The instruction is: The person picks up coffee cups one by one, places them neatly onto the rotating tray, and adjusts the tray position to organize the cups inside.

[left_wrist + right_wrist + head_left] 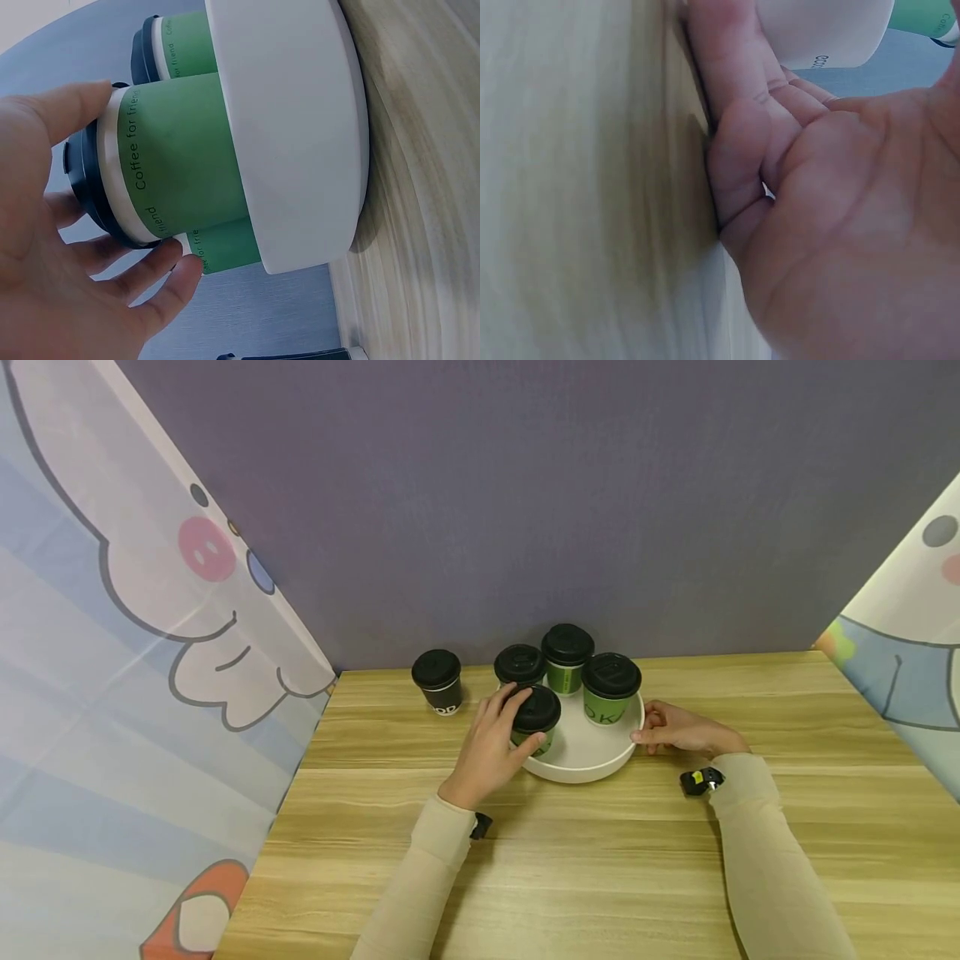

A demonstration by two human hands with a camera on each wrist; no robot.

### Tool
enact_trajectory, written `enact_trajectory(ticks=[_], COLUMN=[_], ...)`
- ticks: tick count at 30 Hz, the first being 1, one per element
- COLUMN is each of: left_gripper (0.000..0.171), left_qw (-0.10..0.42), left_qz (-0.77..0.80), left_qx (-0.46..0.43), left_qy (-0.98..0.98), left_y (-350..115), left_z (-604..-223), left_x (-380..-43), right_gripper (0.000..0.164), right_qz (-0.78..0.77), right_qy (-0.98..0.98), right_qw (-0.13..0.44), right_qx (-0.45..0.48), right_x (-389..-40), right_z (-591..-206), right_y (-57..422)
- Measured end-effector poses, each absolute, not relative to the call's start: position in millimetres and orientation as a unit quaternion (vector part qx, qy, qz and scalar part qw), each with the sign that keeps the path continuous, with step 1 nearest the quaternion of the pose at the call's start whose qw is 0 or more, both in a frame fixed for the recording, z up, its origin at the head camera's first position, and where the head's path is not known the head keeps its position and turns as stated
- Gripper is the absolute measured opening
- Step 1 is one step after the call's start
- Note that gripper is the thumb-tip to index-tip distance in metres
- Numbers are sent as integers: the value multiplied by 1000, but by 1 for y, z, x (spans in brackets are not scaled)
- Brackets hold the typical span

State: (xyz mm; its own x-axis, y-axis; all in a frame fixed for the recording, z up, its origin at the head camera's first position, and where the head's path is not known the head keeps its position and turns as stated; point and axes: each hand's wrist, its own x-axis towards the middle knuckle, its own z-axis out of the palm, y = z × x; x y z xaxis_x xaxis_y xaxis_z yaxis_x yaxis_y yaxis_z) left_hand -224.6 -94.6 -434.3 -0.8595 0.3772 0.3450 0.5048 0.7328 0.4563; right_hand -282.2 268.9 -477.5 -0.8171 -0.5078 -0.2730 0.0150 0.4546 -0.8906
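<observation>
My left hand (491, 745) holds a green paper coffee cup (176, 157) by its black lid (537, 710), thumb on one side and fingers spread round the other. That cup stands at the front left of a round white tray (573, 773), its base hidden behind the tray wall in the left wrist view. My right hand (686, 729) grips the tray's right edge, thumb at the rim and the other fingers curled low by the tabletop. Also in the tray are a right green cup (606, 706), a back green cup (564, 678) and a left black-lidded cup (520, 663).
A dark coffee cup (442, 692) with a black lid stands on the wooden table (585, 877), left of the tray. Behind the table rises a grey-purple wall (525, 510). A cartoon-printed cloth (150, 710) borders the left side, another the right.
</observation>
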Motion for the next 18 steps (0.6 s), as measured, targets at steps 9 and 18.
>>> enact_trajectory(ticks=[9, 18], left_gripper=[66, 68], left_qw=[105, 110], left_qz=[-298, -313], left_qx=[-234, -230], left_qy=[-919, -915], left_y=[-96, -100], left_z=[-434, -434], left_x=[-226, -228], right_gripper=[71, 63], right_qz=[-496, -472], right_qy=[813, 829], right_qw=[266, 258], right_qx=[-150, -149], right_x=[-281, -281], right_z=[-474, -475], right_y=[267, 269])
